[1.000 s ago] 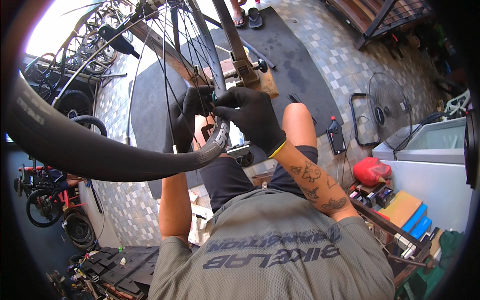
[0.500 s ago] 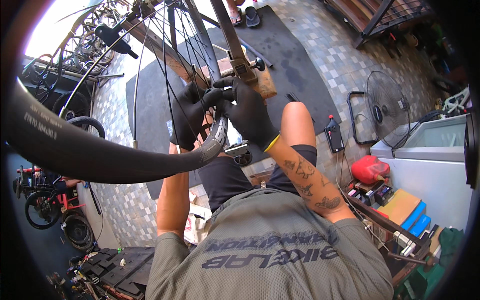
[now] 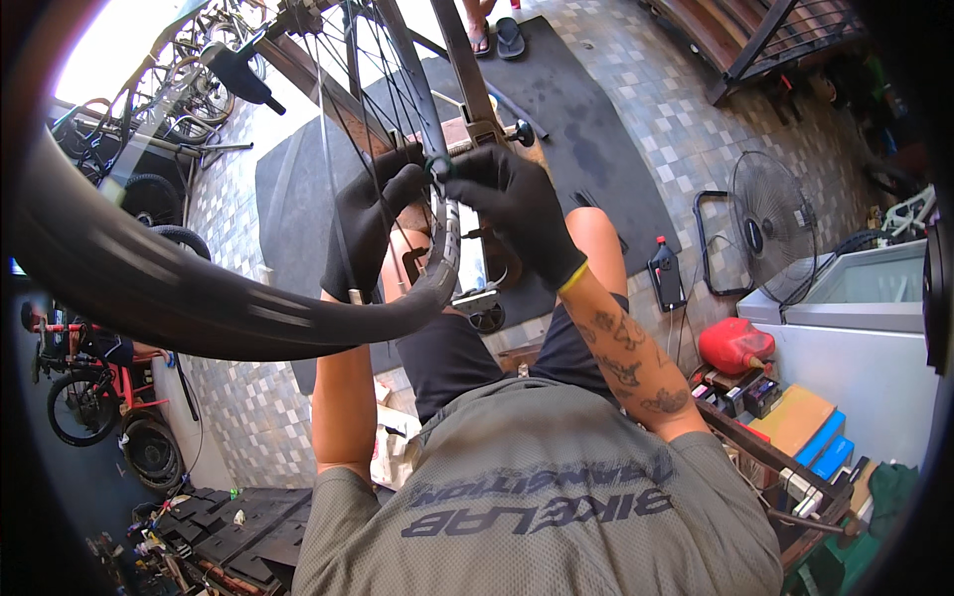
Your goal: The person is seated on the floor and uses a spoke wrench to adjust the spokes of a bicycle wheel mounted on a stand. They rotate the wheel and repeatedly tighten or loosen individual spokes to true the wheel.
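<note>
A spoked bicycle wheel with a black rim (image 3: 288,323) stands in a metal stand (image 3: 459,70), its rim curving past me. My left hand (image 3: 373,219), in a black glove, is at the rim's inner side among the spokes, with thumb and fingers curled together. What they pinch is hidden. Opposite it, my gloved right hand (image 3: 527,209) has its fingertips closed on a small round dark-green tool, seemingly a spoke wrench (image 3: 438,166), at the rim. The left fingertips reach close to this tool too. Below the hands, a small metal bracket (image 3: 475,301) with a black roller sits beside the rim.
A dark mat (image 3: 586,129) covers tiled floor. Sandalled feet of another person (image 3: 479,38) show at the top. On the right stand a fan (image 3: 770,223), a dark bottle (image 3: 663,260), a red container (image 3: 735,345) and a white chest (image 3: 855,348). Bicycles (image 3: 84,397) line the left.
The wheel has turned, and its rim markings have shifted and blurred. My right hand has drawn a little to the right, leaving the small round tool more visible between my hands.
</note>
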Demonstrator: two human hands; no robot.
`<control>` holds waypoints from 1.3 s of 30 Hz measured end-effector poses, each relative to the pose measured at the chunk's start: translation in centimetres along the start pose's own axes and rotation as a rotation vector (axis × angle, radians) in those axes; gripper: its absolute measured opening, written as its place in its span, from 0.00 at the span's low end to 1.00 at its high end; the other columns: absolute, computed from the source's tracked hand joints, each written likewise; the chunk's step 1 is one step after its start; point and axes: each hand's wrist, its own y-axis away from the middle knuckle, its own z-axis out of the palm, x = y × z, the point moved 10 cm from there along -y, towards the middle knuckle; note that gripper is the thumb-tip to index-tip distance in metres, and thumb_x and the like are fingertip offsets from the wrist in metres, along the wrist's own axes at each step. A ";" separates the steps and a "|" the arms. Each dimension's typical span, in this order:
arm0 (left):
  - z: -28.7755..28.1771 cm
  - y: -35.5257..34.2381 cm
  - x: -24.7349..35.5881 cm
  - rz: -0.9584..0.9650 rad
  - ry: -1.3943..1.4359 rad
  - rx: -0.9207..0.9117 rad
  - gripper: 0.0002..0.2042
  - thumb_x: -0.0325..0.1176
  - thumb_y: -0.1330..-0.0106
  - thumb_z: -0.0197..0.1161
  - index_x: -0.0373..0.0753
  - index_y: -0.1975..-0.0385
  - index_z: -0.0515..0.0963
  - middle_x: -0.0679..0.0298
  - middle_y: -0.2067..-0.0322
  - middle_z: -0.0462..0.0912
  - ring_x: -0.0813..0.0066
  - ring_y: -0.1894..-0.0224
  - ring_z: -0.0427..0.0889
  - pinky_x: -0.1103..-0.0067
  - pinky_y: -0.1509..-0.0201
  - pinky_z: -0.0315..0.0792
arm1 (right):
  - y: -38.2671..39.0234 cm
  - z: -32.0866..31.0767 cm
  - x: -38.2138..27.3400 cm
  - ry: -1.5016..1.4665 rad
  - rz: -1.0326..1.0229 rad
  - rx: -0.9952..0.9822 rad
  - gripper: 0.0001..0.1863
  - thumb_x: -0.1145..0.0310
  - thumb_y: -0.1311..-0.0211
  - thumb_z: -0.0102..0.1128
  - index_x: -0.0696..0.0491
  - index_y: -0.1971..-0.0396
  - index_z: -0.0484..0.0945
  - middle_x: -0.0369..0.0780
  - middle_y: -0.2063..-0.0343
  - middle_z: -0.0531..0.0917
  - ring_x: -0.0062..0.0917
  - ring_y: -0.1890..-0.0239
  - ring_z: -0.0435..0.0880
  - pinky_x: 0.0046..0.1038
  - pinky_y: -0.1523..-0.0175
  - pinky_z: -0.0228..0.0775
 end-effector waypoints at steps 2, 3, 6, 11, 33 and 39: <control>0.4 -0.7 -0.3 -0.005 0.038 -0.019 0.28 0.45 0.24 0.66 0.26 0.35 0.76 0.51 0.44 0.86 0.65 0.42 0.83 0.71 0.35 0.74 | 1.2 0.7 0.1 0.110 0.033 -0.093 0.14 0.70 0.35 0.73 0.61 0.54 0.84 0.39 0.62 0.90 0.18 0.60 0.87 0.24 0.50 0.78; 0.4 -1.0 -0.7 -0.021 0.015 -0.011 0.29 0.45 0.25 0.66 0.26 0.35 0.76 0.50 0.44 0.85 0.65 0.42 0.83 0.71 0.35 0.74 | 1.6 0.6 0.0 0.159 0.021 -0.085 0.14 0.70 0.36 0.73 0.61 0.55 0.84 0.39 0.62 0.90 0.18 0.60 0.87 0.24 0.51 0.78; 0.3 -1.9 -1.2 0.004 -0.049 -0.013 0.30 0.48 0.25 0.66 0.26 0.35 0.75 0.48 0.40 0.83 0.62 0.40 0.83 0.70 0.33 0.73 | 1.7 0.5 0.2 0.174 0.036 -0.054 0.13 0.70 0.36 0.72 0.60 0.56 0.85 0.39 0.64 0.90 0.17 0.63 0.87 0.24 0.54 0.79; 0.4 -2.2 -1.9 -0.009 0.044 -0.021 0.27 0.42 0.25 0.67 0.28 0.34 0.75 0.53 0.42 0.83 0.67 0.40 0.82 0.72 0.34 0.74 | 1.2 0.5 -0.7 0.288 -0.028 -0.007 0.14 0.66 0.40 0.72 0.61 0.61 0.87 0.44 0.69 0.91 0.25 0.66 0.91 0.28 0.55 0.80; 1.3 -1.0 -5.3 -0.126 0.141 -0.238 0.13 0.36 0.27 0.70 0.31 0.55 0.82 0.66 0.66 0.84 0.80 0.62 0.81 0.77 0.56 0.76 | 0.6 1.4 -0.2 0.388 -0.106 0.063 0.21 0.66 0.40 0.77 0.59 0.51 0.82 0.44 0.60 0.91 0.30 0.57 0.93 0.31 0.51 0.82; 0.7 -1.4 -4.2 -0.017 -0.041 -0.080 0.15 0.38 0.32 0.75 0.36 0.69 0.77 0.72 0.72 0.74 0.84 0.66 0.71 0.77 0.64 0.67 | 0.5 1.9 -0.2 0.354 -0.149 0.013 0.20 0.74 0.37 0.70 0.60 0.46 0.79 0.46 0.58 0.91 0.31 0.54 0.93 0.32 0.48 0.82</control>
